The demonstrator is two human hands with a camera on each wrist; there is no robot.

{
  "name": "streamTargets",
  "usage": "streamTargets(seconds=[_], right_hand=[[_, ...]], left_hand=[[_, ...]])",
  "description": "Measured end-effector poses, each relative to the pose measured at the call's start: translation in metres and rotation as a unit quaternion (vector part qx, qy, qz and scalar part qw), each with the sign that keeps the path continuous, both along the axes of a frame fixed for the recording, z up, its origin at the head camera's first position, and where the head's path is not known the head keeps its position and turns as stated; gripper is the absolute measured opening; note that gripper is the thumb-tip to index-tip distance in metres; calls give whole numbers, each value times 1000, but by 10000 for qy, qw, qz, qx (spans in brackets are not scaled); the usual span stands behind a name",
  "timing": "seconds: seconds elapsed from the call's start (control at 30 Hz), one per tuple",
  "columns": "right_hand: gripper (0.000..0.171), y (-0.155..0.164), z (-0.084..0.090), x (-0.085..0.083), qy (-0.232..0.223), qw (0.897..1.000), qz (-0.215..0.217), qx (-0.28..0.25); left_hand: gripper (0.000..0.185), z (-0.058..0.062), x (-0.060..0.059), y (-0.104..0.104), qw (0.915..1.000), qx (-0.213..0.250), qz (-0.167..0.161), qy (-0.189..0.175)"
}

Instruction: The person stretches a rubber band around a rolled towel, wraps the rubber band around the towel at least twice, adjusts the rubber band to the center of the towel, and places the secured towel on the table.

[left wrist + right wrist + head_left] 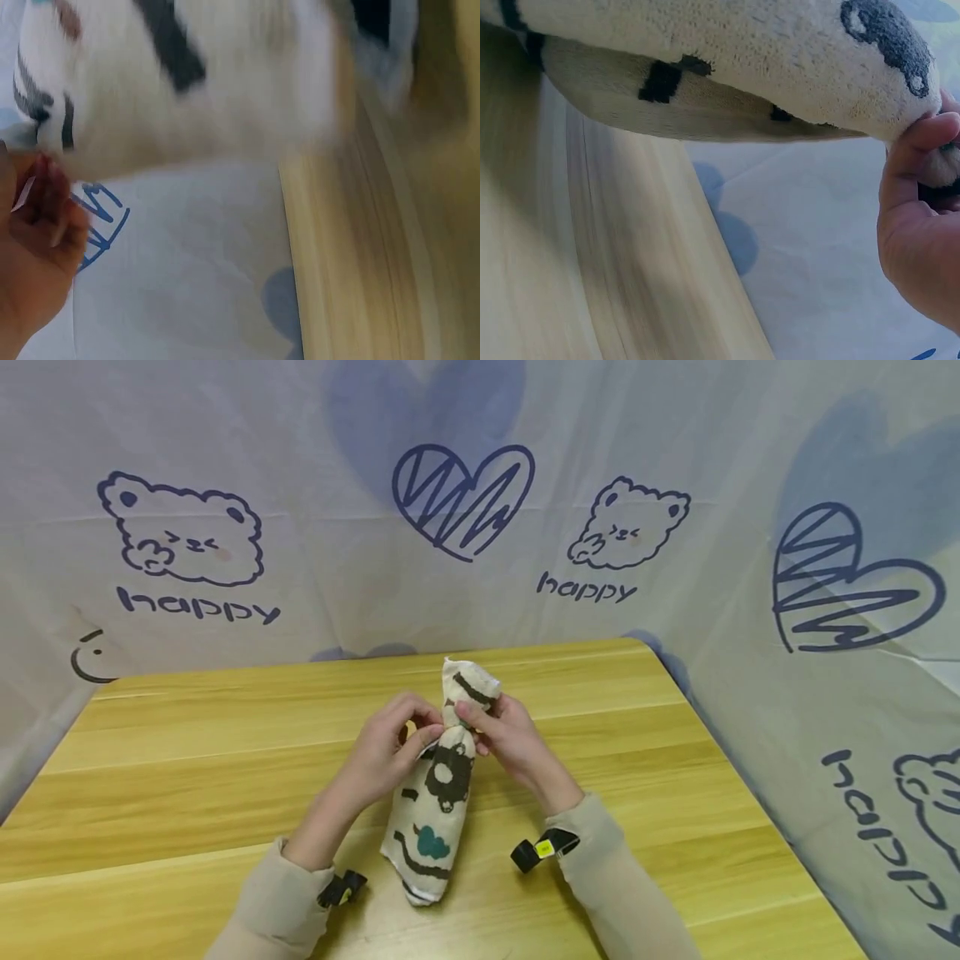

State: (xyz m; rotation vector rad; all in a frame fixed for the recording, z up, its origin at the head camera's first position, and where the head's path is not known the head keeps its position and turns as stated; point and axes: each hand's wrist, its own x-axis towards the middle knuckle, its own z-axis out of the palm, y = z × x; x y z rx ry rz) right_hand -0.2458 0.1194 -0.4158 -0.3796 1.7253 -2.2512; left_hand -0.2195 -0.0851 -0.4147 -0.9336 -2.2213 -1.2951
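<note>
Cloth pouch (cream, printed with dark shapes and a teal patch) lies lengthwise on the wooden table, its gathered neck pinched from the left by the left hand with curled fingers and from the right by the right hand.
</note>
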Motion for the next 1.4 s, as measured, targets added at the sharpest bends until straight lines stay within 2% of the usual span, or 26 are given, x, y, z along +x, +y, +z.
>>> streamTargets(seconds=[0.1, 0.2, 0.3, 0.4, 0.47, 0.57, 0.7, 0.87, 1.07, 1.17, 1.4], right_hand=[[43, -3, 1, 2, 78, 9999, -97, -55], [34, -6, 3, 4, 112, 9994, -314, -34], [19, -11, 4, 6, 20, 9980, -625, -31], [17, -13, 5, 7, -58, 9960, -888, -24], [20, -16, 4, 8, -92, 9954, -950, 2], [23, -18, 4, 8, -84, 9949, -1005, 67], [25, -20, 1, 10, -111, 9944, -1048, 75], [25, -22, -3, 11, -79, 9934, -1147, 12], [29, -27, -5, 13, 22, 9929, -1187, 2], [31, -29, -6, 13, -42, 9924, -1228, -7], [29, -26, -12, 7, -291, 9893, -1428, 91]], left_hand=[[16, 0, -2, 2, 9973, 96, 193, 699], [17, 2, -2, 3, 9922, -50, 339, 1200], [17, 6, 1, 3, 9861, -405, 599, 1499], [17, 9, 5, 6, 9795, -827, 887, 1608], [16, 10, 9, 6, 9753, -1111, 1112, 1552], [15, 11, 12, 8, 9735, -1388, 1288, 1286], [13, 10, 14, 9, 9772, -1360, 1319, 964], [13, 6, 13, 8, 9843, -1088, 1151, 778], [11, 6, 11, 6, 9871, -1224, 1001, 265], [11, 6, 10, 6, 9843, -1524, 882, 87], [12, 2, 8, 9, 9734, -2223, 475, 288]])
